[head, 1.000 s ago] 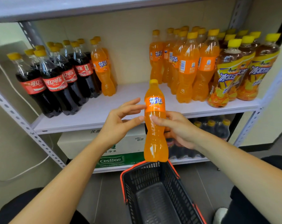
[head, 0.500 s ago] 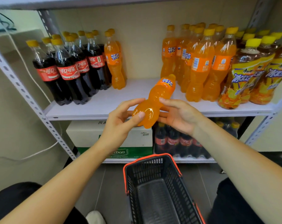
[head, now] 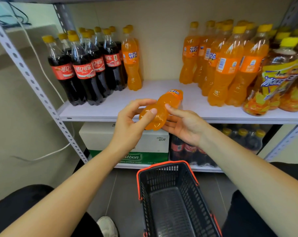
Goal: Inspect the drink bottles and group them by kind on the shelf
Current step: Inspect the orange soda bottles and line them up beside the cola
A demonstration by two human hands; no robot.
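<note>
Inspection step: orange soda bottle [head: 160, 110] tilted at shelf [head: 110, 108] edge.
Above the basket [head: 170, 194] at 6 o'clock, its base is pinched by the left hand [head: 127, 124] and cradled by the right hand [head: 185, 125]; standing it with the orange group [head: 226, 65] at 2 o'clock is likely called for.

The cap of the held orange bottle [head: 159, 108] points away and is out of sight. Part of its body is covered by the thumb of the left grip [head: 129, 124] and the fingers of the right grip [head: 184, 125]. Below the left grip, the wrist hides the first letters on the green carton [head: 144, 158]. Far right of the right grip, the tea bottles [head: 281, 79] run off the edge. Below both grips, the near end of the basket [head: 163, 164] is cut off.
</note>
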